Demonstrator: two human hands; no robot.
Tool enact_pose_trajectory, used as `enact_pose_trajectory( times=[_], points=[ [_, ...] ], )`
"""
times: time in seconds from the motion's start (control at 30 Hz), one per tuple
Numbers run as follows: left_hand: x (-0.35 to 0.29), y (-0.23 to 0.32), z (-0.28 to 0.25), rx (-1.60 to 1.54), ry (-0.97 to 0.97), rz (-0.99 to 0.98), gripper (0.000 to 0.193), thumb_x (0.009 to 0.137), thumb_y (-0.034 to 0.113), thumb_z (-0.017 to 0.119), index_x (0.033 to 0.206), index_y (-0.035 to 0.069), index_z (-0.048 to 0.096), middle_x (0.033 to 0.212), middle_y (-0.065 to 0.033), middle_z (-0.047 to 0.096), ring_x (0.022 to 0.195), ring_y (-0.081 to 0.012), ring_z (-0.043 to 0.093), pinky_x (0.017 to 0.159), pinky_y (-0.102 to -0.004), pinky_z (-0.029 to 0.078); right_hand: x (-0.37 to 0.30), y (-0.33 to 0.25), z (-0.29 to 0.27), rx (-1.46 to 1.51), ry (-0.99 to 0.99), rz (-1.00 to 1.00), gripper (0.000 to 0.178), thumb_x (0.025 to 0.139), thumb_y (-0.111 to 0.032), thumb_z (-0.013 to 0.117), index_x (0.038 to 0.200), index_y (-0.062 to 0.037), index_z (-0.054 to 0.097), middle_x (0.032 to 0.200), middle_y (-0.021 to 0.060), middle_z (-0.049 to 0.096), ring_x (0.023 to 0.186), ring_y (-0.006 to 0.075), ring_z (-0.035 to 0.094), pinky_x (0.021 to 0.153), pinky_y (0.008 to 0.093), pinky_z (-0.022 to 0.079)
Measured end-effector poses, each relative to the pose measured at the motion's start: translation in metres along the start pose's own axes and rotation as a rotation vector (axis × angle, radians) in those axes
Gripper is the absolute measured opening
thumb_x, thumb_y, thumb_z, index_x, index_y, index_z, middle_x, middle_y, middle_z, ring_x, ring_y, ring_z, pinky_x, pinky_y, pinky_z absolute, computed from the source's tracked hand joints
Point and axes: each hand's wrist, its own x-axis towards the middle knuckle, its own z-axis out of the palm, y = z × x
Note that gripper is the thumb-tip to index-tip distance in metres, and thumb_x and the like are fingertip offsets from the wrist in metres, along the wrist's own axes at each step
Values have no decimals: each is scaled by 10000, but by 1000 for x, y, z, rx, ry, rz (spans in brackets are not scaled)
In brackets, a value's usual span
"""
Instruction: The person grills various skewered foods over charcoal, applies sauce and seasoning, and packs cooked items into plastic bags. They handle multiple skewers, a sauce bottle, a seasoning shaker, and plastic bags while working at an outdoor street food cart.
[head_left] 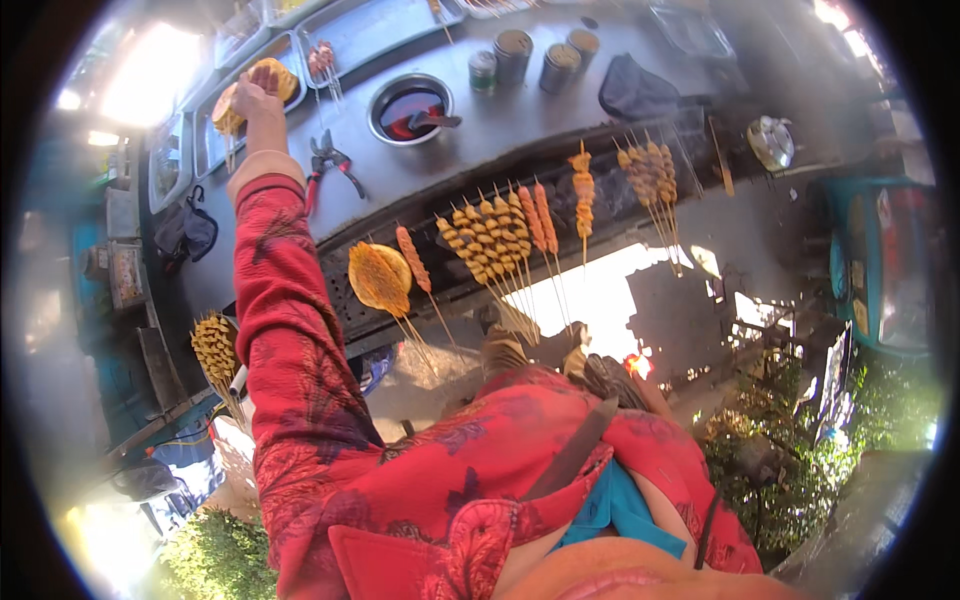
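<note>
My left hand (257, 95) reaches to the far left, its fingers closed on a round golden flatbread (283, 80) at a metal tray. Against the near side of the hand is another flatbread (226, 110), with sticks below it. On the grill (465, 200) lie a sauce-coated flatbread (380, 278) on sticks, sausage skewers (413, 258), several skewers of scored brownish pieces (487, 235), an orange-coated skewer (583, 190) and darker skewers (650, 172). My right hand is out of view.
A bowl of dark red sauce (410, 108) with a brush stands behind the grill. Red-handled pliers (330, 170) lie nearer my left arm. Several shaker cans (513, 55), a dark cloth (637, 88) and a metal kettle (770, 143) are rightward. More skewers (213, 350) sit at left.
</note>
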Motion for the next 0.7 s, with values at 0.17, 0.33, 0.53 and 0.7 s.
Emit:
enact_pose_trajectory(
  times=[0.17, 0.33, 0.53, 0.7],
  points=[
    [-90, 41, 12, -164, -364, -143, 193, 921, 115, 468, 1072, -6, 479, 971, -144, 634, 862, -210, 640, 678, -288, 537, 26, -2, -29, -16, -54, -65, 303, 866, -280, 531, 758, -9, 612, 607, 118, 594, 563, 237, 586, 557, 370, 456],
    [-319, 77, 51, 48, -568, -202, 160, 917, 108, 509, 1060, 45, 545, 960, -90, 645, 842, -137, 628, 681, -247, 510, 39, 42, -58, -39, -92, -90, 306, 864, -282, 527, 764, -7, 617, 614, 126, 601, 573, 249, 595, 571, 380, 463],
    [-519, 22, 13, 133, -308, -237, 220, 898, 59, 535, 1109, 1, 515, 1050, -83, 600, 962, -144, 580, 859, -250, 455, 111, 70, -121, -222, -155, -274, 310, 862, -284, 523, 771, -5, 623, 623, 135, 609, 585, 264, 606, 587, 392, 471],
    [-597, 33, 11, 257, -270, -264, 255, 890, 64, 545, 1132, -4, 506, 1081, -96, 589, 977, -149, 584, 864, -250, 456, 147, -88, -143, -167, -112, -614, 239, 831, -205, 537, 866, 10, 634, 666, 125, 621, 596, 198, 622, 549, 311, 471]
  ],
)
